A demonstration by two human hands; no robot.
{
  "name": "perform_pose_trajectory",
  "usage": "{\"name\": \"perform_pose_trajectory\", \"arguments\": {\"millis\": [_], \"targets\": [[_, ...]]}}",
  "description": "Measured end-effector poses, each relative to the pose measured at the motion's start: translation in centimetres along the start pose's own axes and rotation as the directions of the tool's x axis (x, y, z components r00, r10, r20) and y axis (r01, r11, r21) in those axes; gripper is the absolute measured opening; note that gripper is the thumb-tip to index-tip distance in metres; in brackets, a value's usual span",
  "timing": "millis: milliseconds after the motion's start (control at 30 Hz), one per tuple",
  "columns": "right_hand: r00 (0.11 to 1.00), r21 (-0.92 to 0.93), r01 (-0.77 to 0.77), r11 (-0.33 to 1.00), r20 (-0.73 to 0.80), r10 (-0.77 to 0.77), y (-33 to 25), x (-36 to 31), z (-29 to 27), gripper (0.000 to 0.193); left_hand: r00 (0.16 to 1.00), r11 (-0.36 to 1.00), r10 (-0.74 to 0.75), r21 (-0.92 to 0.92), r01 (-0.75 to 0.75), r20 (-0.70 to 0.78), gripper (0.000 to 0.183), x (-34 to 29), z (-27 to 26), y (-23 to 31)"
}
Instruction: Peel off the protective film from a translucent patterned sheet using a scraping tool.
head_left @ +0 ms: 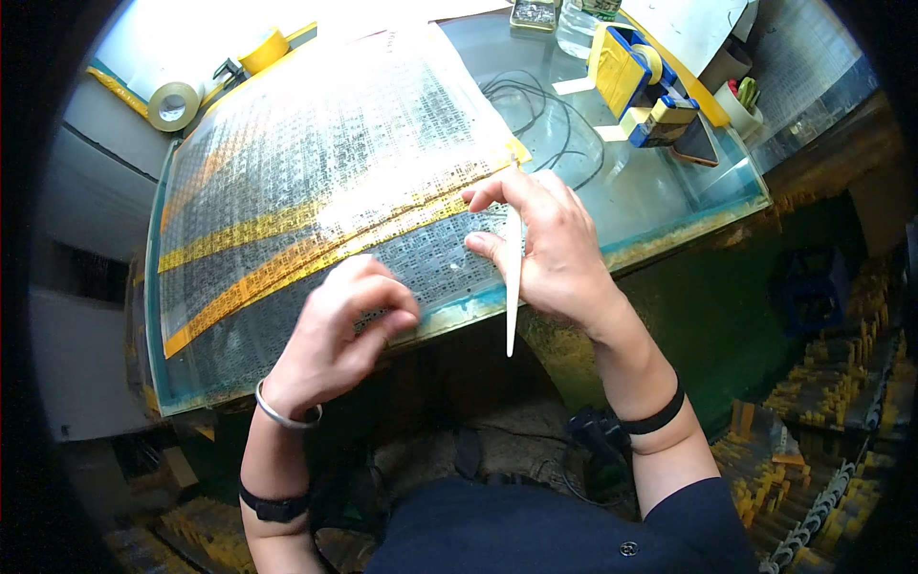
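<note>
Head view: our right hand pinches a slim white pointed stick, fingertips on the large thin perforated sheet with yellow bands lying flat on the glass table. Left hand, curled loosely, presses its near edge. The sheet looks light, floppy and crease-prone; we'd lift it by the edges.

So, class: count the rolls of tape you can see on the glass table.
3. One pale roll lies at the far left corner, one yellow roll sits further along the far edge, and one roll sits in the blue and yellow dispenser at far right. Others may be hidden.
</note>
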State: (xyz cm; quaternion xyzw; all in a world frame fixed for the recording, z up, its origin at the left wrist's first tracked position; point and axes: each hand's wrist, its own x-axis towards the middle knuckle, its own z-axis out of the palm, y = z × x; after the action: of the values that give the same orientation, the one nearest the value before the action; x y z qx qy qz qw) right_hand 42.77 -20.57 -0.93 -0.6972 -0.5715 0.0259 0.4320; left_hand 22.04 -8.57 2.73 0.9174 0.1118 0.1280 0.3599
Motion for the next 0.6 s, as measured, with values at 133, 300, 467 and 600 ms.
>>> {"name": "perform_pose_trajectory", "arguments": {"millis": [133, 300, 467, 600], "targets": [[1.000, 0.031, -0.008, 1.000, 0.015, 0.007, 0.0, 0.0, -0.1, 0.029, 0.964, 0.983, -0.179, -0.075, 0.168, -0.197, 0.024, -0.4, 0.5, 0.2], [0.999, 0.075, 0.049, 0.996, -0.005, -0.049, 0.3, 0.1, 0.3, 0.032, 0.956, 0.986, -0.061, 0.131, 0.102, -0.288, 0.026, 1.5, 3.5, 0.6], [0.999, 0.046, 0.048, 0.998, 0.003, -0.048, 0.1, 0.0, 0.2, 0.032, 0.929, 0.987, -0.103, 0.079, 0.140, -0.354, 0.013, 2.4, 4.7, 0.5], [1.000, 0.000, 0.014, 1.000, 0.003, -0.014, -0.4, -0.1, 0.2, 0.031, 0.931, 0.990, -0.096, 0.063, 0.126, -0.351, 0.006, 2.6, 5.0, 0.4]]}}
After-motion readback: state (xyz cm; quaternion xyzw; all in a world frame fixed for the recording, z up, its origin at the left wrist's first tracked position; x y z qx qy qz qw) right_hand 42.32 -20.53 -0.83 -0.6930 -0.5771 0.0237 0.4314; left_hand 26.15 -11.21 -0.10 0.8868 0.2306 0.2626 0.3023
